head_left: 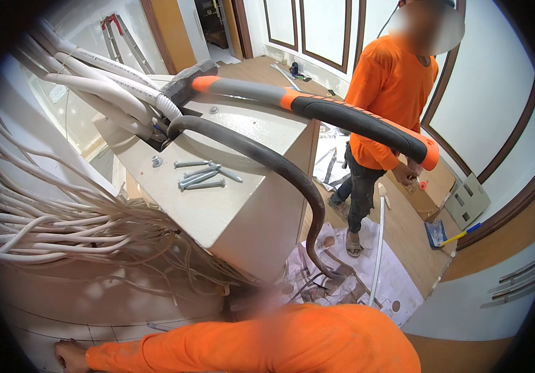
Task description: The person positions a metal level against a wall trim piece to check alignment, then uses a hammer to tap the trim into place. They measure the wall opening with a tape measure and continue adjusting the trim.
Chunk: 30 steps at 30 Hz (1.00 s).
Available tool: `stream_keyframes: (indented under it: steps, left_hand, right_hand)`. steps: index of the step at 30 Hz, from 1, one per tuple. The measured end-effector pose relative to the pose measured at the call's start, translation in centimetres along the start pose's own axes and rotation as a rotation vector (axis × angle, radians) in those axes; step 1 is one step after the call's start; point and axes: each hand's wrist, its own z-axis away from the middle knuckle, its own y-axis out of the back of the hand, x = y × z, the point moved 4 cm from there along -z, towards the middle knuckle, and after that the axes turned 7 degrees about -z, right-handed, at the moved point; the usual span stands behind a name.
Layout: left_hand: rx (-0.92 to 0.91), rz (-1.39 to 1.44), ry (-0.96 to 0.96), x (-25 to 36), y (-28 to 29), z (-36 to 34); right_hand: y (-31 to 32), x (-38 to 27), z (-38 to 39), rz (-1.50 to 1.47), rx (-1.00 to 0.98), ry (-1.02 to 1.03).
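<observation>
Neither of my hands shows. Before me stands a cream metal box (242, 205) with several loose bolts (202, 178) and small fittings (156, 160) on top. A hammer (354, 121) with a black and orange handle lies across its far edge. White conduits (106, 87) and a thick black cable (261, 155) enter an opening in the top. Bundles of white cables (50, 224) spread along its left side.
One co-worker in orange (373, 81) stands at right, holding something small. Another's orange sleeve (174, 342) crosses the bottom, hand at lower left. A dustpan (437, 233), cardboard box (426, 193) and covering sheet (404, 298) lie on the floor. A stepladder (127, 43) stands behind.
</observation>
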Motion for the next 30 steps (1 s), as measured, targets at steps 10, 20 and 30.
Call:
stream_keyframes:
  steps: [10,20,30]
  left_hand:
    - [0.003,0.010,0.016,-0.6,0.3,0.0]
    - [-0.037,0.002,0.014,-0.6,-1.5,0.1]
    - [-0.063,-0.010,0.058,-1.4,-3.2,0.0]
  right_hand:
    - [0.7,-1.8,1.5,0.000,0.011,-0.077]
    - [1.5,-1.6,1.2,0.014,0.005,-0.078]
    - [4.7,-9.8,3.3,0.213,-0.271,-0.152]
